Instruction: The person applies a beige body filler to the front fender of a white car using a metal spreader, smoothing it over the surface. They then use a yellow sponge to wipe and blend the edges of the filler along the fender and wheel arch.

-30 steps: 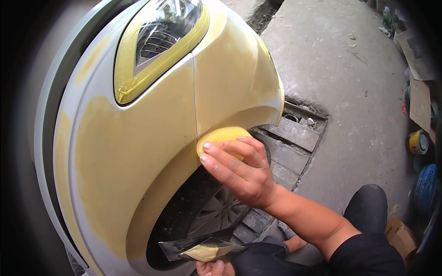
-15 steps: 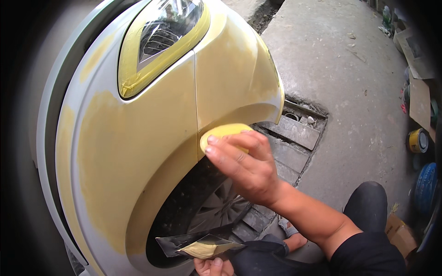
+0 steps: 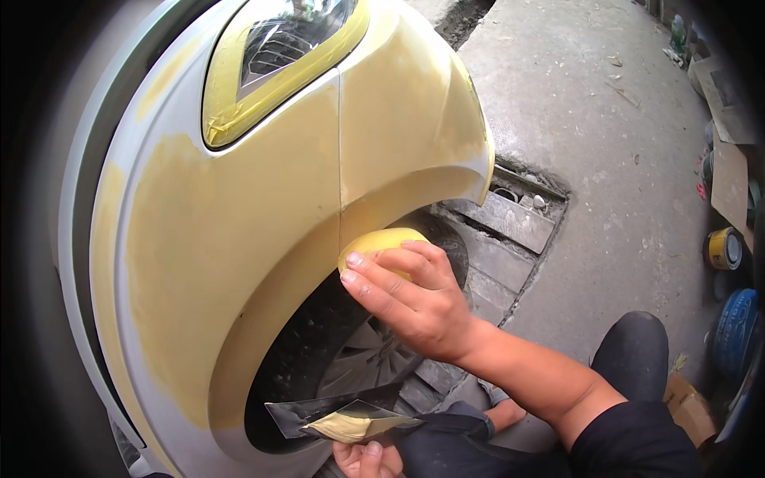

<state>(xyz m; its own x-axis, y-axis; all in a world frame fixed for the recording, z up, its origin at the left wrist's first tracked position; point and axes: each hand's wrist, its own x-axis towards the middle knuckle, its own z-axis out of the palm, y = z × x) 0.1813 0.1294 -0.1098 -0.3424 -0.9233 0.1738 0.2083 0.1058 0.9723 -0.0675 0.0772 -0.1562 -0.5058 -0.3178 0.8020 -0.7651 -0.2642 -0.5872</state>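
Note:
My right hand is closed on a rounded yellow putty spreader, its fingertips pressed along the near edge. The spreader is at the lip of the wheel arch, where a vertical panel seam ends; whether it touches the panel cannot be told. Low in the picture, the fingers of my left hand pinch the near edge of a dark, glossy mixing plate. A mound of pale yellow putty lies on that plate. Smooth yellow patches cover much of the white car body.
Yellow masking tape surrounds the headlight. Beneath the arch is the tyre with its spoked wheel. Slats cover a channel in the concrete floor. Along the right stand a yellow tin, a blue round container and cardboard.
My right hand has brought the spreader down, from beside the seam above the arch to the arch's lip. The car sits slightly higher in the picture. My left hand still holds the plate.

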